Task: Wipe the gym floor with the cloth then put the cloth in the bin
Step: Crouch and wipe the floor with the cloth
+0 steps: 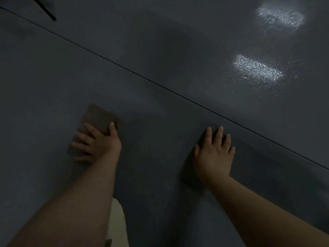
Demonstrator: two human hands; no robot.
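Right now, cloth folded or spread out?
Folded, apparently: the cloth shows as a compact brown rectangle flat on the floor, the left hand pressing on it. The image is dim, so layers aren't visible.

no readable text, labels, brands or numbers anywhere, dark gym floor (160, 50) unmarked

Cloth (97, 122) on floor (160, 59) (left of right hand (214, 154)).
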